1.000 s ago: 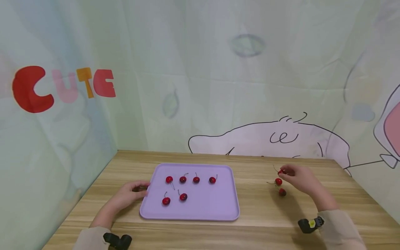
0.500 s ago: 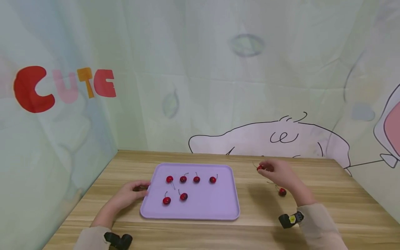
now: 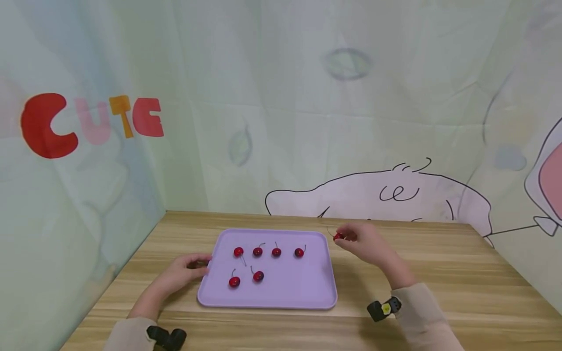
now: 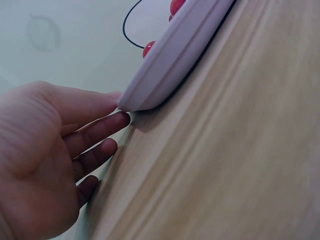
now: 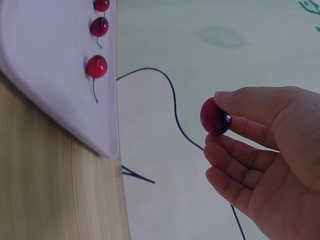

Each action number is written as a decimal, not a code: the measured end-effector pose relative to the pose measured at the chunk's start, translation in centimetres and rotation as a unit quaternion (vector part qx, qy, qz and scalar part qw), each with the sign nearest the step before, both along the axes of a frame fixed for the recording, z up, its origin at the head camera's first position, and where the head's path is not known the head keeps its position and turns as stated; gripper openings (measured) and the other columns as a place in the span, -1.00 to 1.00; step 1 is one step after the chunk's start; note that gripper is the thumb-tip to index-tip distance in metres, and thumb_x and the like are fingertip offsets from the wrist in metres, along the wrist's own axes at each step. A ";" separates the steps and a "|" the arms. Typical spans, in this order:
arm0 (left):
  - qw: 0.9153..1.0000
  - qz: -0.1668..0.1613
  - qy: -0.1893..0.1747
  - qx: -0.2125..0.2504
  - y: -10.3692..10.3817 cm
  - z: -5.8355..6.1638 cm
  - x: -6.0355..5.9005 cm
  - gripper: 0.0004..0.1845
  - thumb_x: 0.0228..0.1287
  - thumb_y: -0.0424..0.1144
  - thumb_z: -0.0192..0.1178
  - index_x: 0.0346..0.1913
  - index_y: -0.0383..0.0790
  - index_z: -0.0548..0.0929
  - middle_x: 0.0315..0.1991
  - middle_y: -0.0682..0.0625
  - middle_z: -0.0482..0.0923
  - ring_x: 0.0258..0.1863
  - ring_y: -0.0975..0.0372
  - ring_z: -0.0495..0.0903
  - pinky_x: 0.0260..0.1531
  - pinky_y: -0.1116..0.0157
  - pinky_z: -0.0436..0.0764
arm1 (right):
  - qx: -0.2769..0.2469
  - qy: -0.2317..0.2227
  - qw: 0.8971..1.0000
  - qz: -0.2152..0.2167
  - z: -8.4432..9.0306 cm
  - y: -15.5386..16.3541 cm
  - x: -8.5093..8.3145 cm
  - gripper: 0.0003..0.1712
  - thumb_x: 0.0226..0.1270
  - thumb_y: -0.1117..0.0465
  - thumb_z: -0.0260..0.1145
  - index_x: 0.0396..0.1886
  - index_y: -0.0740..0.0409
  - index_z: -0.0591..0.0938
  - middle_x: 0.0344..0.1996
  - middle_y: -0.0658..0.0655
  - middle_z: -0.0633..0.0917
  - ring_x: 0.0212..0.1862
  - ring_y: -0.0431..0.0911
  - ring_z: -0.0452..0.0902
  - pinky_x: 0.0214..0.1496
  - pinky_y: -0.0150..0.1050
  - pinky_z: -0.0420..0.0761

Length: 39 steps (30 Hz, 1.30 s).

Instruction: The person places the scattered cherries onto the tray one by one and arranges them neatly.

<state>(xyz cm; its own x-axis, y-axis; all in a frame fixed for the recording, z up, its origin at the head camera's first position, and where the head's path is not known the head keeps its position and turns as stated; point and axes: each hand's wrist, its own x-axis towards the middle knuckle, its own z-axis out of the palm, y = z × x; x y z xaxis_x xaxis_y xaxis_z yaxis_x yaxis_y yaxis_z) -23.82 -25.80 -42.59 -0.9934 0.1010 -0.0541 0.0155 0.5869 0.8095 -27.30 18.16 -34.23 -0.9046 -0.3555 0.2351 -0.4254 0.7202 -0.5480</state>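
Note:
A lilac tray lies on the wooden table, with several red cherries on it in a back row and a front row. At its left edge, my left hand pinches the rim between thumb and index finger, the other fingers loosely bent, as the left wrist view shows. My right hand holds a single dark red cherry between thumb and fingertips. This cherry hangs above the table, just right of the tray's far right corner, its thin stem pointing up and left in the head view.
The wooden table extends to the right of the tray and in front of it. A printed curtain stands along the table's back and left sides. My right forearm covers the spot where loose cherries lay.
My right hand has lifted a cherry from the right side and carried it left to beside the tray. The left hand and tray stay put. The remaining loose cherries have gone behind my right arm.

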 end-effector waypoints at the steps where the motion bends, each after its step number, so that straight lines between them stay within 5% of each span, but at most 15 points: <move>1: 1.000 -0.002 0.003 -0.002 0.0 0.0 0.0 -0.53 0.29 -0.24 0.22 0.20 -0.39 0.51 0.15 -0.29 0.49 0.10 -0.06 0.45 0.14 -0.10 0.41 | 0.001 -0.001 1.000 0.002 -0.1 -0.3 0.0 -0.73 0.26 0.19 0.35 -0.12 0.27 0.67 -0.33 0.06 0.69 -0.27 -0.13 0.57 -0.23 -0.24 0.59; 27: 1.000 0.003 -0.003 -0.001 -0.1 -0.4 -0.2 -0.54 0.30 -0.24 0.21 0.21 -0.37 0.51 0.16 -0.28 0.49 0.11 -0.05 0.45 0.15 -0.09 0.41 | -0.008 0.010 0.995 0.098 -1.9 -5.7 0.8 -0.79 0.21 0.24 0.38 -0.19 0.24 0.68 -0.32 0.02 0.69 -0.26 -0.15 0.56 -0.16 -0.26 0.60; 39: 1.000 0.004 0.001 -0.006 -0.1 -0.2 -0.2 -0.55 0.30 -0.24 0.21 0.20 -0.37 0.52 0.15 -0.29 0.49 0.10 -0.07 0.45 0.14 -0.12 0.40 | -0.017 -0.019 0.992 0.122 -3.3 -8.0 0.9 -0.87 0.22 0.25 0.38 -0.25 0.17 0.70 -0.37 -0.04 0.67 -0.31 -0.21 0.51 -0.22 -0.34 0.57</move>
